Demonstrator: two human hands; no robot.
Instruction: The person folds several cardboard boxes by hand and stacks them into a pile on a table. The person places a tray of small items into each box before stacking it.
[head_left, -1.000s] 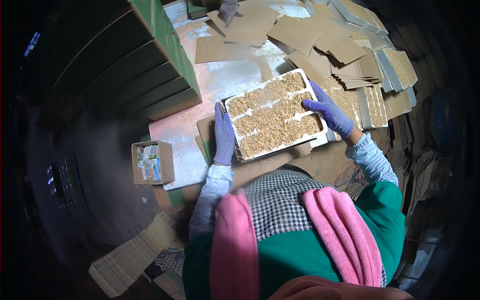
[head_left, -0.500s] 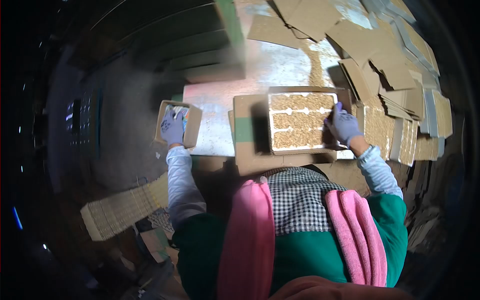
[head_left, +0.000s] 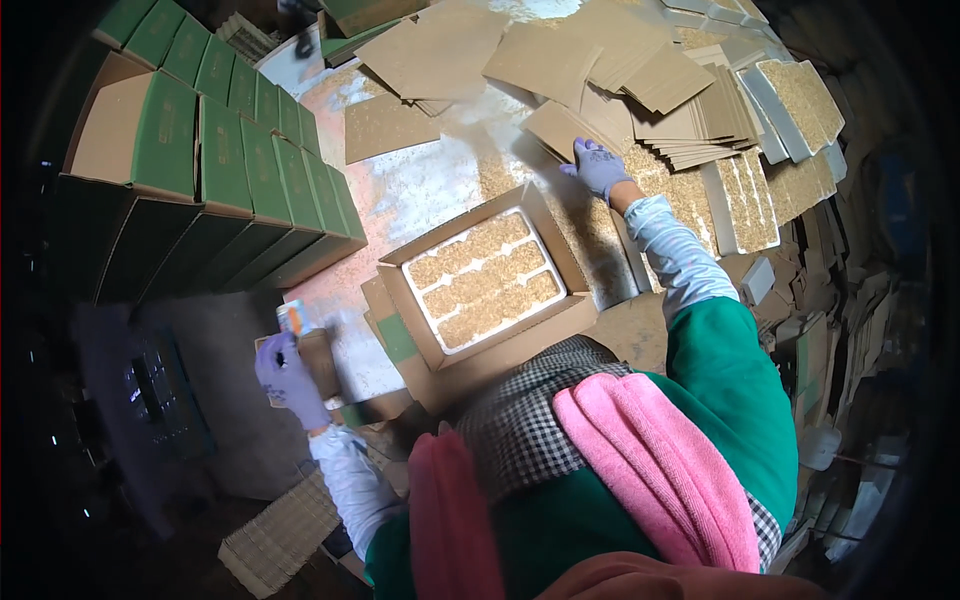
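My left hand (head_left: pixel 287 382), in a lavender glove, pinches a small white, blue and orange printed card (head_left: pixel 292 317). It is over a small cardboard box (head_left: pixel 320 362), partly hidden by the hand. To the right, my right hand (head_left: pixel 600 170), gloved alike, has its fingers closed at the edge of a brown cardboard sheet (head_left: pixel 562 128). Between my hands an open carton (head_left: pixel 560 235) sits tilted in view on flattened cardboard. Inside it is a white tray (head_left: pixel 455 346) whose sections are filled with golden-brown grainy material.
Green-and-brown cartons (head_left: pixel 225 150) stand in rows at the left. Loose cardboard sheets (head_left: pixel 540 60) cover the far table, with a fanned stack (head_left: pixel 700 130) at the right. Beside it are more grain-filled white trays (head_left: pixel 735 215). Grains lie scattered on the tabletop (head_left: pixel 390 205).
My right hand has left the carton's right side and reached farther away to the cardboard sheet. My left hand has lifted the printed card from the small box. The view has turned.
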